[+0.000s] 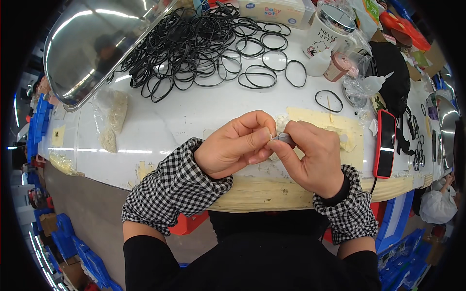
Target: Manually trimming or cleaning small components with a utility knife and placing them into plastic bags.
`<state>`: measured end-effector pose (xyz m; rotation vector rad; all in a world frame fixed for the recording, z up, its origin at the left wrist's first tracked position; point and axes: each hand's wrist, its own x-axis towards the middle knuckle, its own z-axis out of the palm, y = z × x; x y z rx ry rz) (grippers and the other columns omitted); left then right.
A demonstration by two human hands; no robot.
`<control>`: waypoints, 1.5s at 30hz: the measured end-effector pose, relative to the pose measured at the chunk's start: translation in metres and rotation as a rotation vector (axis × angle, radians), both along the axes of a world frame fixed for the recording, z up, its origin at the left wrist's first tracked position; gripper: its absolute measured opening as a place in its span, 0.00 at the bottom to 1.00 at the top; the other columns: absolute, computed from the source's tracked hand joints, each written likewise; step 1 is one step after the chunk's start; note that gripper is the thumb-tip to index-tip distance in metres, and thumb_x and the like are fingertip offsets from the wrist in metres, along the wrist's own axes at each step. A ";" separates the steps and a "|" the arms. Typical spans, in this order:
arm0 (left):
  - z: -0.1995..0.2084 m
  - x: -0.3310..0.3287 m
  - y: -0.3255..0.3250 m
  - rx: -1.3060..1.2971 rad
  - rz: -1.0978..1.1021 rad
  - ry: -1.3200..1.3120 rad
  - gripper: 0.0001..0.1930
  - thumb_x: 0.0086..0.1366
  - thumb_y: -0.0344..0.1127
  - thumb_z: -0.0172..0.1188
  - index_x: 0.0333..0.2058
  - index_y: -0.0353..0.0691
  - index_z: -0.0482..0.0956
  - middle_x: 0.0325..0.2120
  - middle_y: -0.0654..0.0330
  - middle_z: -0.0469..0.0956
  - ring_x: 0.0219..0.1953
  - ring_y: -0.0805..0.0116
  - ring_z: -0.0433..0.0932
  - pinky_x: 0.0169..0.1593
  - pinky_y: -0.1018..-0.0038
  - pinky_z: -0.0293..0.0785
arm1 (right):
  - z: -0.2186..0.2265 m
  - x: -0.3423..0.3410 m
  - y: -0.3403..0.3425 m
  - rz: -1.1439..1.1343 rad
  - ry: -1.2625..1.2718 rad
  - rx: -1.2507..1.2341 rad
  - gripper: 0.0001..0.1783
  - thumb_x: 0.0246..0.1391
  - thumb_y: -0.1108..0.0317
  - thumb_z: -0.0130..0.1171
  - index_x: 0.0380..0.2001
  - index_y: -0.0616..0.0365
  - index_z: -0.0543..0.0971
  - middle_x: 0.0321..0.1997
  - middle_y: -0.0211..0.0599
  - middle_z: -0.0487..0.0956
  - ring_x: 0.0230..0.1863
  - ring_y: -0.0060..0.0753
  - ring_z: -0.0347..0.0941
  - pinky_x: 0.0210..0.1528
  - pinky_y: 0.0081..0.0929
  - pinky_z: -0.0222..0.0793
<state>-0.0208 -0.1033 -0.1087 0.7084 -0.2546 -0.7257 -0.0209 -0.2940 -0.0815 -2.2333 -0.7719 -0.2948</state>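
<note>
My left hand (234,146) and my right hand (313,154) meet just above the front part of the white table. Between my right thumb and fingers is a small grey piece (285,138), its kind not clear. The left thumb and forefinger pinch a tiny pale thing (272,137) against the end of that piece. It is too small to name. Both hands are closed, with the other fingers curled in. Under and beside the right hand, the table carries a yellowish taped patch (350,154) with pale crumbs on it.
A heap of thin black loops (189,43) fills the back; a single loop (329,101) lies nearer. At left are a shiny metal bowl (92,48) and a bag of pale bits (114,114). A mug (323,36), squeeze bottle (319,63) and red-cased phone (385,144) stand or lie at right.
</note>
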 end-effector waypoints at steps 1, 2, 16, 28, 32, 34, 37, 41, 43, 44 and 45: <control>0.000 0.001 0.000 -0.003 -0.013 -0.009 0.07 0.70 0.38 0.47 0.37 0.41 0.66 0.26 0.67 0.67 0.24 0.81 0.61 0.29 0.86 0.59 | 0.000 0.000 0.000 -0.003 -0.007 0.005 0.16 0.50 0.56 0.63 0.21 0.55 0.72 0.15 0.29 0.72 0.14 0.29 0.68 0.14 0.24 0.58; 0.000 0.001 0.001 -0.005 -0.023 -0.017 0.07 0.70 0.38 0.47 0.36 0.42 0.65 0.28 0.67 0.67 0.25 0.81 0.61 0.29 0.87 0.59 | -0.001 0.000 0.000 -0.006 -0.006 0.013 0.16 0.50 0.56 0.63 0.21 0.55 0.72 0.15 0.29 0.72 0.14 0.29 0.68 0.14 0.24 0.58; 0.004 0.001 0.000 0.096 0.108 0.017 0.07 0.69 0.36 0.49 0.35 0.40 0.67 0.28 0.67 0.68 0.25 0.81 0.62 0.29 0.85 0.60 | 0.003 0.000 -0.004 0.048 0.097 0.017 0.16 0.50 0.57 0.64 0.21 0.56 0.72 0.15 0.31 0.72 0.14 0.30 0.68 0.15 0.25 0.59; 0.005 0.005 0.006 0.557 0.566 -0.034 0.07 0.66 0.34 0.54 0.33 0.37 0.75 0.29 0.63 0.75 0.30 0.78 0.72 0.34 0.82 0.68 | -0.016 -0.006 0.001 -0.024 0.165 -0.292 0.09 0.47 0.66 0.62 0.29 0.55 0.73 0.27 0.34 0.73 0.22 0.41 0.73 0.22 0.33 0.67; 0.005 0.004 0.007 0.565 0.561 -0.034 0.07 0.65 0.34 0.54 0.33 0.37 0.75 0.30 0.61 0.76 0.31 0.77 0.73 0.35 0.82 0.69 | -0.021 -0.007 0.002 -0.001 0.150 -0.308 0.09 0.46 0.68 0.62 0.30 0.55 0.73 0.27 0.34 0.73 0.23 0.42 0.72 0.23 0.34 0.67; 0.004 0.004 0.005 0.556 0.570 -0.044 0.06 0.65 0.33 0.54 0.33 0.37 0.75 0.30 0.61 0.77 0.32 0.77 0.73 0.36 0.81 0.70 | -0.022 -0.007 0.002 -0.008 0.149 -0.304 0.09 0.44 0.70 0.62 0.30 0.54 0.74 0.27 0.34 0.73 0.24 0.42 0.73 0.23 0.33 0.67; 0.006 0.004 0.005 0.523 0.556 0.013 0.06 0.65 0.33 0.54 0.33 0.37 0.74 0.31 0.60 0.77 0.32 0.77 0.74 0.38 0.81 0.71 | -0.020 -0.005 0.003 -0.022 0.146 -0.144 0.08 0.43 0.73 0.62 0.30 0.56 0.75 0.27 0.36 0.75 0.22 0.42 0.72 0.23 0.32 0.67; 0.008 0.004 0.008 0.460 0.452 0.108 0.06 0.65 0.32 0.54 0.36 0.36 0.74 0.32 0.61 0.77 0.33 0.77 0.74 0.39 0.81 0.72 | -0.010 0.000 0.001 -0.021 0.407 0.226 0.05 0.49 0.75 0.60 0.31 0.61 0.76 0.26 0.33 0.78 0.22 0.25 0.73 0.24 0.22 0.66; 0.008 0.003 0.009 0.380 0.363 0.160 0.07 0.65 0.31 0.54 0.39 0.35 0.74 0.32 0.61 0.77 0.33 0.77 0.75 0.39 0.82 0.72 | -0.002 0.000 0.001 -0.043 0.609 0.406 0.04 0.53 0.74 0.59 0.32 0.63 0.77 0.25 0.31 0.79 0.24 0.15 0.71 0.25 0.16 0.64; 0.008 0.003 0.007 0.338 0.312 0.182 0.08 0.65 0.31 0.54 0.40 0.35 0.74 0.33 0.62 0.77 0.33 0.77 0.75 0.39 0.82 0.72 | -0.010 0.002 0.001 -0.018 0.583 0.503 0.06 0.56 0.72 0.57 0.32 0.65 0.77 0.24 0.27 0.78 0.25 0.08 0.66 0.25 0.12 0.60; 0.008 0.003 0.005 0.316 0.262 0.184 0.08 0.65 0.31 0.53 0.41 0.34 0.74 0.33 0.62 0.77 0.33 0.77 0.75 0.39 0.82 0.72 | -0.012 0.002 0.000 -0.027 0.594 0.563 0.06 0.56 0.71 0.57 0.31 0.65 0.77 0.24 0.26 0.78 0.23 0.09 0.65 0.24 0.12 0.59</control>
